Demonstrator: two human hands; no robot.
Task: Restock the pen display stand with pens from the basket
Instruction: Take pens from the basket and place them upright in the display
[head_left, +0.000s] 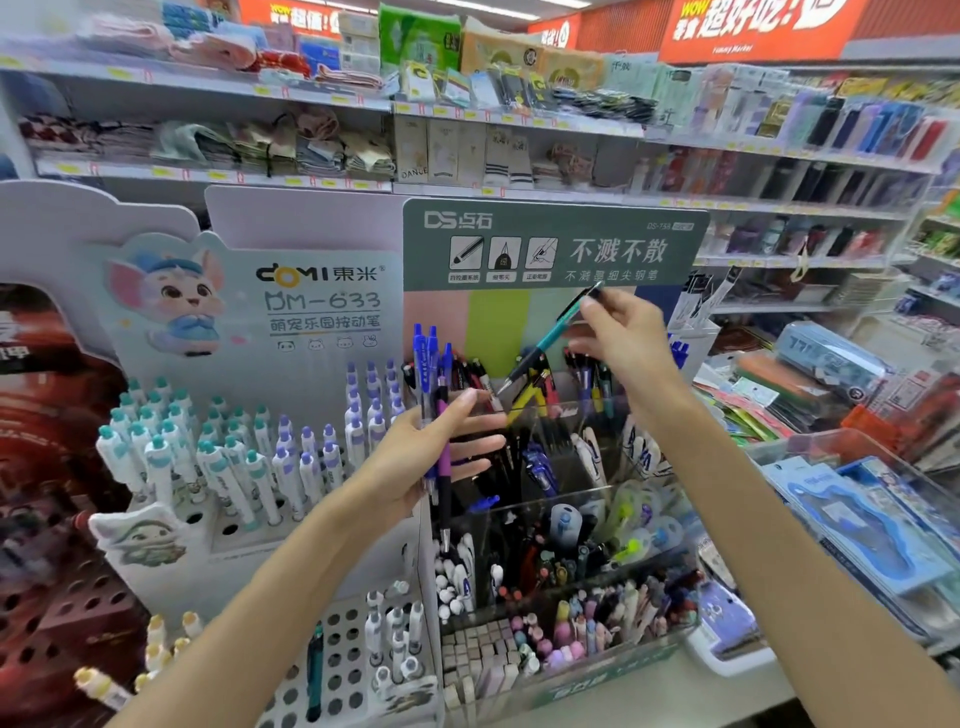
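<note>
My left hand (415, 457) holds a bundle of blue and purple pens (434, 395) upright in front of the clear tiered pen stand (566, 519). My right hand (623, 338) pinches the top of a teal pen (545, 340), which slants down with its tip over the stand's upper back compartment. That compartment has black, red and yellow pens standing in it. Lower tiers hold several mixed pens, erasers and pastel pens. No basket is in view.
A white DOMI display (249, 467) with rows of capped pens stands to the left, with a perforated pen rack (343, 665) below it. A green DS header board (556, 244) rises behind the stand. Packaged stationery (857, 519) lies to the right. Stocked shelves fill the background.
</note>
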